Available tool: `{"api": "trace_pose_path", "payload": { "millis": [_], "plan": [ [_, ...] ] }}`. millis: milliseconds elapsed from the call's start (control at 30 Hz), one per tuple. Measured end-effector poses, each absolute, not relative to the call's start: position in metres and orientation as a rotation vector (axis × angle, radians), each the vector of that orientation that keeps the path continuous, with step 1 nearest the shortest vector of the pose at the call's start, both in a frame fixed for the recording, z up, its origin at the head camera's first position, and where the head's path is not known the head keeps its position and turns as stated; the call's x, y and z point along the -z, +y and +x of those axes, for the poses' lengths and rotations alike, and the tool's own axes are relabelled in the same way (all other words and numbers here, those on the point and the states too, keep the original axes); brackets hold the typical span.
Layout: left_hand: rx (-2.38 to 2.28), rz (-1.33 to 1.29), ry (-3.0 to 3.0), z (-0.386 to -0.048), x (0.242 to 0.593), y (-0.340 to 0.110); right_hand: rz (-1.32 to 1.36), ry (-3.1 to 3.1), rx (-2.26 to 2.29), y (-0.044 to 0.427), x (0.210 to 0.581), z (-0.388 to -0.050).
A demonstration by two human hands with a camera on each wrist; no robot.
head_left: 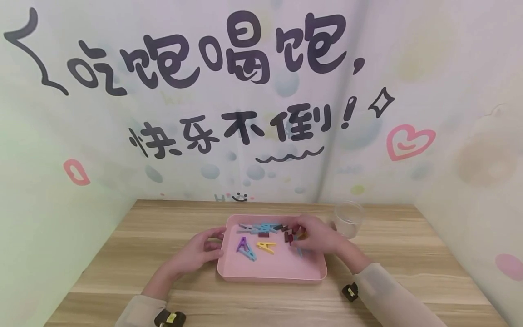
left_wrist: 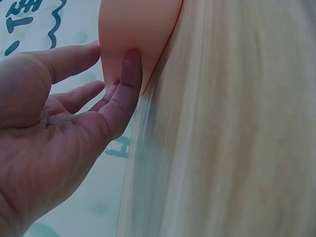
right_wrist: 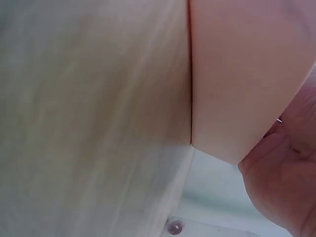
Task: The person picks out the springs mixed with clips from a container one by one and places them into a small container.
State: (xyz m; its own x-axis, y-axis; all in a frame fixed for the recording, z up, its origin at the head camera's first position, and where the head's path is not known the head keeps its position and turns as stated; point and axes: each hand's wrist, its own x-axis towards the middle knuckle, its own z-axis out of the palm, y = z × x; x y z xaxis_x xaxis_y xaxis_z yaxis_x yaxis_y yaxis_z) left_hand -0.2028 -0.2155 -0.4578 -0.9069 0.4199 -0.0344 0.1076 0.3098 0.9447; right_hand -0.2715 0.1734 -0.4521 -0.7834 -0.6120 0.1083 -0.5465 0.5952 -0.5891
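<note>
On the wooden table sits a pink tray (head_left: 269,269) with several small clothespins in it. A purple clothespin (head_left: 243,243) and a blue one (head_left: 247,253) overlap at the left, beside a yellow clothespin (head_left: 266,246). Blue clothespins (head_left: 263,228) and dark red ones (head_left: 263,235) lie towards the back. My left hand (head_left: 196,254) touches the tray's left side from outside, its fingers loosely bent. Over the tray's right part, my right hand (head_left: 316,234) reaches among dark red and blue clothespins. Whether it pinches one cannot be made out; the tray wall hides its fingertips in the right wrist view.
A clear round container (head_left: 348,220) stands behind the right hand, near the table's back edge. A pale printed wall (head_left: 245,177) rises behind the table (head_left: 135,245). Black wrist cameras show at both sleeves.
</note>
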Motion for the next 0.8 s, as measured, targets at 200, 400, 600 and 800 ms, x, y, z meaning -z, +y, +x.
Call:
{"api": "trace_pose_path", "payload": {
  "millis": [200, 400, 600, 800],
  "plan": [
    [-1.629, 0.477, 2.304, -0.203, 0.458, -0.216, -0.975, 2.708, 0.907, 0.169, 0.453, -0.271],
    [-1.636, 0.471, 2.297, -0.202, 0.457, -0.216, -0.977, 2.745, 0.811, 0.165, 0.454, -0.269],
    [-1.647, 0.459, 2.288, -0.202, 0.457, -0.216, -0.989, 2.764, 0.759, 0.162, 0.453, -0.269],
    [-1.638, 0.461, 2.294, -0.202, 0.457, -0.216, -1.014, 2.784, 0.737, 0.164, 0.456, -0.27]
  ]
}}
